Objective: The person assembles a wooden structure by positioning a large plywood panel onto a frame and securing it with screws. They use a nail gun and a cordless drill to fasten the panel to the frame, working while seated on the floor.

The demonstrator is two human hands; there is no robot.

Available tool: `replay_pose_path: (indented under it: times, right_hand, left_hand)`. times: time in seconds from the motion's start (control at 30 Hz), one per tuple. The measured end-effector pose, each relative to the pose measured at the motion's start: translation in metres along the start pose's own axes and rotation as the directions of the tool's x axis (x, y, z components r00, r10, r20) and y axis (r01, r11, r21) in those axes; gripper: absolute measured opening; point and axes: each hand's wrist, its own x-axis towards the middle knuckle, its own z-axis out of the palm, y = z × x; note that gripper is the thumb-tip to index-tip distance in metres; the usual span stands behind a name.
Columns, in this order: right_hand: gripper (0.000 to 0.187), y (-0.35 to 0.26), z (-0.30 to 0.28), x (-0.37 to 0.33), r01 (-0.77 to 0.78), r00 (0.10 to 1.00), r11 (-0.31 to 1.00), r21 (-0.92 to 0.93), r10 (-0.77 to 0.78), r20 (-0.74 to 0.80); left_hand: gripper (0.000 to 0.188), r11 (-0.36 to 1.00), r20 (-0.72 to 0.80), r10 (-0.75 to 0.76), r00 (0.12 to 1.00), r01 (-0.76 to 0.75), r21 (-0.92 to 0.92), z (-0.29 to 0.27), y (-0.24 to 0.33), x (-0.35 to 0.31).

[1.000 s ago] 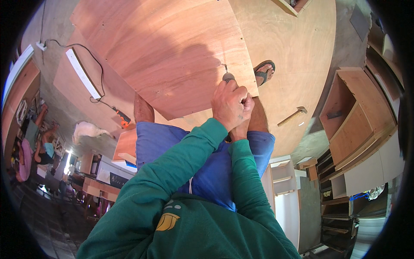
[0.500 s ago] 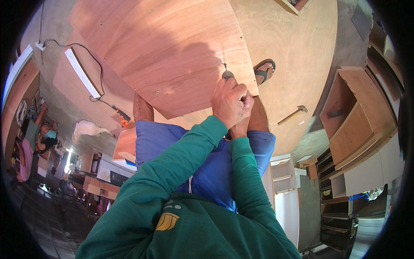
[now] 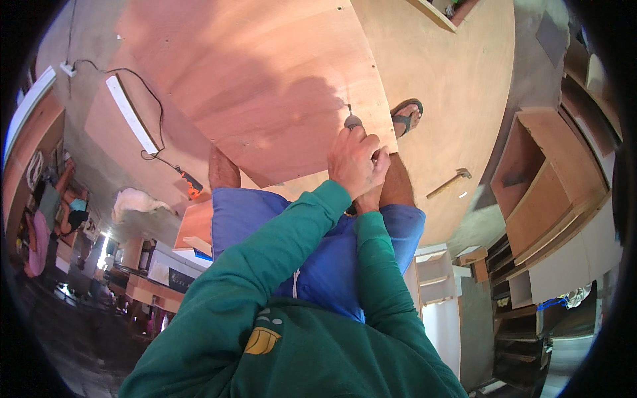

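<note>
A drill (image 3: 353, 122), mostly hidden by my hands, points its bit down at a reddish plywood panel (image 3: 265, 86), near that panel's right edge and near corner. My left hand (image 3: 352, 162) is closed around the front of the drill, just behind the chuck. Tucked under and behind it, my right hand (image 3: 369, 200) is closed too, at the drill's rear; most of its fingers are covered. The bit's tip meets the panel at a small dark spot. The panel's near end lies between my bent legs.
A larger plywood sheet (image 3: 458, 86) spreads below, with a hammer (image 3: 449, 184) on it at right. An orange corded tool (image 3: 192, 186) and a white strip (image 3: 131, 114) lie left. A pale animal (image 3: 136, 202) rests nearby. Wooden cabinets (image 3: 541, 186) stand right; people sit far left.
The view has shifted slightly, so the panel and hands appear a little lower. Both hands keep their hold on the drill, its bit still at the same spot.
</note>
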Motion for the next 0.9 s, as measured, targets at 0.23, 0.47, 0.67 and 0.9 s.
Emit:
replay_pose_path:
  times: [0.23, 0.47, 0.67, 0.9]
  right_hand:
    - [0.034, -0.036, 0.018, -0.036, -0.208, 0.975, 0.965, 0.157, 0.217, -0.040]
    - [0.029, -0.097, 0.052, -0.083, -0.201, 0.958, 0.869, 0.451, 0.078, 0.277]
    - [0.027, -0.144, 0.096, -0.107, -0.126, 0.921, 0.932, 0.340, -0.017, 0.389]
    - [0.029, -0.218, 0.141, -0.145, -0.025, 0.918, 0.986, 0.167, -0.044, 0.394]
  left_hand:
    - [0.038, 0.638, 0.384, -0.521, 0.763, 0.646, -0.418, -0.095, -0.098, -0.040]
    - [0.085, 0.547, 0.662, -0.409, 0.628, 0.749, -0.373, -0.178, -0.108, -0.094]
    - [0.103, 0.645, 0.528, -0.311, 0.790, 0.584, -0.493, -0.238, -0.115, -0.109]
    - [0.092, 0.763, 0.514, -0.078, 0.854, 0.383, -0.521, -0.311, -0.181, -0.125]
